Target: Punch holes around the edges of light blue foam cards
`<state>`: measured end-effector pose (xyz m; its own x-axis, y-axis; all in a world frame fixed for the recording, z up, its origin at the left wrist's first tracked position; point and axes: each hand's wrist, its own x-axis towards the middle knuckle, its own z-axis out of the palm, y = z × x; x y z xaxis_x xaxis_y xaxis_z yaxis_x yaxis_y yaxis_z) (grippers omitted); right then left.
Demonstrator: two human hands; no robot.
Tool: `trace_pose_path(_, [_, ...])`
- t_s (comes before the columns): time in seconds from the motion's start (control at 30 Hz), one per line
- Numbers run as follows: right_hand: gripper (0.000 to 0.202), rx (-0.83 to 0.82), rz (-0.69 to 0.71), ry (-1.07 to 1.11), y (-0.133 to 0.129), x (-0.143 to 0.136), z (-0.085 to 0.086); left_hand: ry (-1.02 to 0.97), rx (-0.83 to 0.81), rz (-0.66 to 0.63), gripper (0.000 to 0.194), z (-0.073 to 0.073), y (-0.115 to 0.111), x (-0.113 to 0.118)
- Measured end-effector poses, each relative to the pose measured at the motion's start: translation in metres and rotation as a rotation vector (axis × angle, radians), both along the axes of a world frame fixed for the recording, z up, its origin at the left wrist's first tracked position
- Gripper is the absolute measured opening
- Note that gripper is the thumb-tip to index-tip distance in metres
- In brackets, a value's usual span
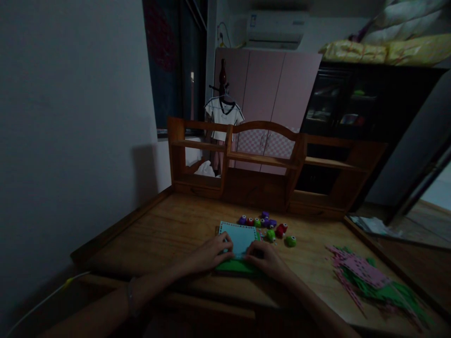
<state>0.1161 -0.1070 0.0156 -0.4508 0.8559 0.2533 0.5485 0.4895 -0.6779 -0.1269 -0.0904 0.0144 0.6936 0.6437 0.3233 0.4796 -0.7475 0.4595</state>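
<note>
A light blue sheet (240, 237) with a row of small dark holes or marks along its border lies on the wooden desk. Beneath its near edge shows a green sheet (237, 266). My left hand (217, 250) is closed at the blue sheet's left side, thumb and fingers bent toward each other on its edge. On the right, my right hand (268, 259) pinches the near right corner of the same sheet. Just beyond are several small purple, red and green pieces with eye-like white spots, among them a green one (291, 241). The dim light blurs the fingertips.
Pink perforated sheets (366, 267) and green strips (398, 293) lie in a pile on the right of the desk (158, 234). A wooden shelf unit (262, 159) rises along the back edge. A white cable (38, 303) runs at the lower left.
</note>
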Motion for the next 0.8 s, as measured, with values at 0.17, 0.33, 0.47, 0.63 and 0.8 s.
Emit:
trace_pose_path(0.17, [0.027, -0.075, 0.036, -0.028, 0.006, 0.000, 0.003, 0.028, -0.026, -0.034, 0.025, 0.002, 0.003, 0.001])
trace_pose_path(0.33, [0.027, -0.105, 0.082, -0.084, 0.012, 0.001, 0.007, 0.068, -0.035, -0.088, 0.025, 0.004, 0.006, 0.000])
trace_pose_path(0.47, [0.027, -0.074, 0.069, -0.146, 0.015, 0.000, 0.007, 0.097, -0.039, -0.119, 0.025, 0.004, 0.011, 0.001])
trace_pose_path(0.63, [0.026, -0.044, 0.066, -0.147, 0.015, -0.001, 0.004, 0.122, -0.040, -0.133, 0.025, 0.002, 0.016, 0.002])
trace_pose_path(0.8, [0.025, -0.013, 0.064, -0.153, 0.013, -0.002, 0.004, 0.130, -0.038, -0.172, 0.025, 0.000, 0.019, 0.002])
